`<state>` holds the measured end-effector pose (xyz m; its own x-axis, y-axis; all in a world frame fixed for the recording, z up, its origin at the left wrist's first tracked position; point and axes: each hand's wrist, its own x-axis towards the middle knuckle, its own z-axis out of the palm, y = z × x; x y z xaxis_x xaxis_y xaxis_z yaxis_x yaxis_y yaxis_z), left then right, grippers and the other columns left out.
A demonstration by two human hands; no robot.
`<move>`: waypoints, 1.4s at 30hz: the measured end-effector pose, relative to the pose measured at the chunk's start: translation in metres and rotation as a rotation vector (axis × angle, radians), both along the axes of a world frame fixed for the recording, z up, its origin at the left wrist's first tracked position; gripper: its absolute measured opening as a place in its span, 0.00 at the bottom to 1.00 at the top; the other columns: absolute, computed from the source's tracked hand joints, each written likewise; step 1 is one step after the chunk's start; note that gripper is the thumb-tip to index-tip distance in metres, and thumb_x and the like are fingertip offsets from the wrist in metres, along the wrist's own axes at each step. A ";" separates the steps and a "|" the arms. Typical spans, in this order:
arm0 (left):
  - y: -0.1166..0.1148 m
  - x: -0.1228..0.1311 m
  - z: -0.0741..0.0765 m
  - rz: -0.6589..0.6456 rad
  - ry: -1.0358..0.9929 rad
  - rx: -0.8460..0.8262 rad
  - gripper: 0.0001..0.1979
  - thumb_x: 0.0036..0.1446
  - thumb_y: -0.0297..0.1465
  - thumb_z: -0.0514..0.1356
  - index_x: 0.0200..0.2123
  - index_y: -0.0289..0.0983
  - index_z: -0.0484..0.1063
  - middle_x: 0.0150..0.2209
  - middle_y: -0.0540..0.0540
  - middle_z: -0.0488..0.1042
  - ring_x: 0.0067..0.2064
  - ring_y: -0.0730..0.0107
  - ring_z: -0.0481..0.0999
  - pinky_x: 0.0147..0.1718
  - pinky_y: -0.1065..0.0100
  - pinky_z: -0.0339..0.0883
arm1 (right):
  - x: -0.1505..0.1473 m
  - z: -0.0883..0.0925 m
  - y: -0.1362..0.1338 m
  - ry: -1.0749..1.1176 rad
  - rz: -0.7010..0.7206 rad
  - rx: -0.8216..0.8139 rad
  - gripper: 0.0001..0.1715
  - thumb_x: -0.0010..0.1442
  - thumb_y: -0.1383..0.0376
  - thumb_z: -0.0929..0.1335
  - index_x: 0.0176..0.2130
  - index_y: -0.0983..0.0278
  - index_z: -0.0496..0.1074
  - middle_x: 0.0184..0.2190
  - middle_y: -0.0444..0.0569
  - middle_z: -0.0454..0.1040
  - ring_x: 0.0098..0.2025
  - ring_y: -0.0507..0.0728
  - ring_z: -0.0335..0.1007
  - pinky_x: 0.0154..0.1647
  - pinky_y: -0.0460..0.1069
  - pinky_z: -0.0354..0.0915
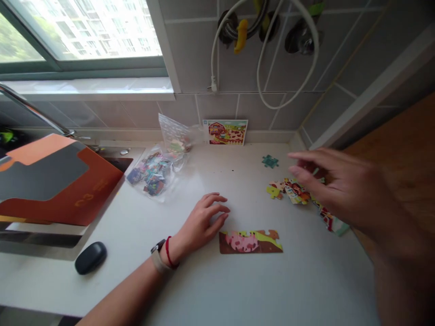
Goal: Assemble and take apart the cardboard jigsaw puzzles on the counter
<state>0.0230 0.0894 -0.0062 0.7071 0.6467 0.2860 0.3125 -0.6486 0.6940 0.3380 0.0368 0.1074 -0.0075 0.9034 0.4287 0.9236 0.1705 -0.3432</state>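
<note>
Joined puzzle pieces showing a pink pig (243, 242) lie flat on the white counter (210, 290). Just above and left of them rests my left hand (205, 217), fingers apart and slightly curled, holding nothing. At the right my right hand (326, 181) hovers over a pile of loose puzzle pieces (296, 191), its thumb and index finger apart and no piece visible between them. The hand hides part of the pile. A teal piece (270, 161) lies by itself to the left of its fingertips. A farm picture card (227, 132) leans upright against the wall.
Two clear bags of pieces (154, 174) (176, 138) lie left of the card. A black mouse (90, 258) and an orange-and-grey box (68, 181) beside the sink are at the left. A white cable (260, 68) hangs on the tiled wall.
</note>
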 end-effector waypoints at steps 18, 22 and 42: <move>-0.004 0.004 0.000 -0.061 0.016 0.058 0.09 0.69 0.30 0.56 0.46 0.41 0.76 0.53 0.42 0.75 0.59 0.56 0.70 0.57 0.49 0.70 | 0.061 -0.100 -0.006 0.187 -0.271 -0.083 0.32 0.56 0.49 0.74 0.54 0.61 0.78 0.49 0.56 0.75 0.49 0.65 0.75 0.54 0.58 0.70; -0.003 0.004 -0.002 -0.055 0.010 0.057 0.09 0.69 0.30 0.56 0.46 0.41 0.76 0.53 0.42 0.75 0.57 0.57 0.71 0.56 0.50 0.70 | 0.061 -0.096 -0.004 0.302 -0.345 0.006 0.35 0.55 0.43 0.73 0.52 0.63 0.78 0.48 0.58 0.76 0.45 0.63 0.75 0.50 0.57 0.72; -0.001 0.006 -0.007 -0.046 -0.022 0.093 0.10 0.69 0.31 0.55 0.45 0.40 0.77 0.49 0.41 0.77 0.52 0.59 0.75 0.52 0.53 0.72 | 0.036 -0.092 -0.003 1.141 -0.138 -0.085 0.29 0.60 0.41 0.68 0.49 0.58 0.76 0.36 0.48 0.77 0.29 0.55 0.72 0.26 0.50 0.70</move>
